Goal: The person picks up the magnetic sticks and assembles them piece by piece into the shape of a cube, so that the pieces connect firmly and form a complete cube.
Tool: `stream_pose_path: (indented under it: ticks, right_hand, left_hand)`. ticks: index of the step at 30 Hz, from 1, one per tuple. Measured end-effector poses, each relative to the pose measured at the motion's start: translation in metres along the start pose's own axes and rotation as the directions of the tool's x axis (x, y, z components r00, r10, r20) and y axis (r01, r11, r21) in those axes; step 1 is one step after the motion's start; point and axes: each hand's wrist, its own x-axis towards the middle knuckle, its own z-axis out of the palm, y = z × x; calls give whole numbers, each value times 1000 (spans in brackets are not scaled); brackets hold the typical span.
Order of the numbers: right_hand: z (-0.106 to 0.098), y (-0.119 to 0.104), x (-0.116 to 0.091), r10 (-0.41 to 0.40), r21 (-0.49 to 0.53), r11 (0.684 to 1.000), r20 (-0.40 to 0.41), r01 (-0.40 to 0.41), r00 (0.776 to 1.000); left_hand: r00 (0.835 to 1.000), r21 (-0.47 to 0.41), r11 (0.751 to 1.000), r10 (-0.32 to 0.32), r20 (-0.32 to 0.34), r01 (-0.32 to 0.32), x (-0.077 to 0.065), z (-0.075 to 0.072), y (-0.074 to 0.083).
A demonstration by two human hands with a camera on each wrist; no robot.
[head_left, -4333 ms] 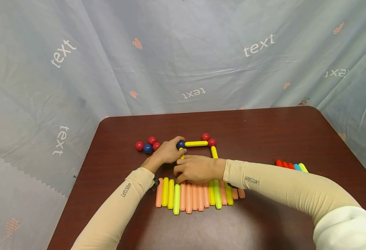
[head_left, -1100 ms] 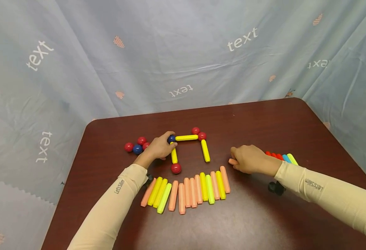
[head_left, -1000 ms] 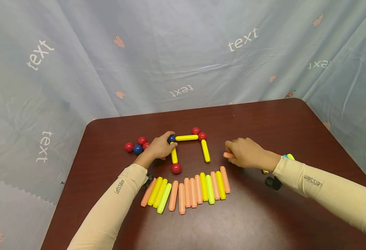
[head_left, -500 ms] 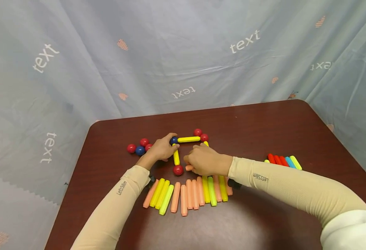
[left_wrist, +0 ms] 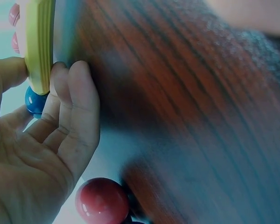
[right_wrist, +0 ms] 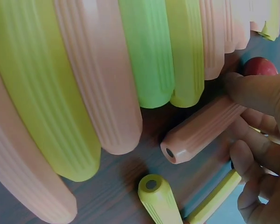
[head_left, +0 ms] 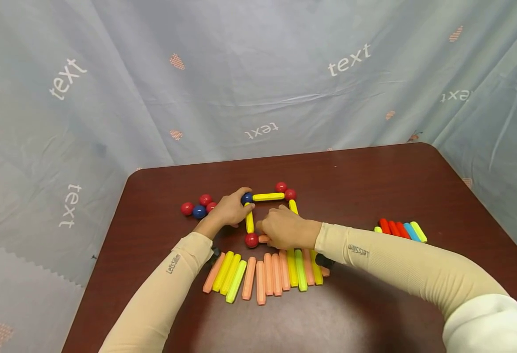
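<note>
My left hand (head_left: 229,211) holds the corner where a blue ball (head_left: 247,198) meets a yellow rod (head_left: 249,223). In the left wrist view the thumb and fingers lie on either side of the yellow rod, around the ball. A red ball (head_left: 251,240) sits at that rod's near end. My right hand (head_left: 285,228) pinches a peach rod (right_wrist: 200,130) between thumb and fingers, its left end right at the red ball. Another yellow rod (head_left: 269,197) runs from the blue ball to a red ball (head_left: 290,195), where a further yellow rod (head_left: 293,206) points toward me, partly hidden by my right hand.
A row of peach, yellow and green rods (head_left: 260,283) lies just in front of the hands. Red and blue balls (head_left: 199,212) cluster left of my left hand. One more red ball (head_left: 281,187) touches the far right corner. Red, blue and yellow-green rods (head_left: 400,229) lie at the right.
My right hand has carried the peach rod leftward from the table's right side, up to the near red ball. My left hand has kept its hold on the blue-ball corner.
</note>
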Motion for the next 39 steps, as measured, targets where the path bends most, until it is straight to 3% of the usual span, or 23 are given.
stream_pose_path:
  ticks: [5,9,12,16,20,25,33,39]
  right_hand:
    - [2,3,3,-17,6,1000,0,17,1000]
    - [-6,17,0,-27,42,999,-27,28,999]
    - [-16,39,-4,45,59,997,-107,-39,993]
    - [-22,73,-7,228,77,973,-181,-217,957]
    - [-17,93,-6,330,100,942,-122,-320,936]
    - [-10,101,1,348,133,932,-60,-338,936]
    - [-16,105,21,439,207,880,-15,-427,898]
    - [-17,104,34,451,192,870,59,-453,891]
  left_hand:
    - [1000,5,1000,-6,-1,6,0,-2,-4]
    - [1000,13,1000,-3,5,3,0,-3,-3]
    - [1000,23,1000,12,2,-12,0,-3,-1]
    - [1000,33,999,13,-5,-13,-1,-4,-2]
    - [1000,30,1000,-1,-4,1,-1,-3,-4]
    - [1000,19,1000,7,-10,-7,0,-2,-7]
    - [1000,13,1000,3,-20,-3,-2,0,-5]
    - [1000,9,1000,4,-20,-4,-3,2,-1]
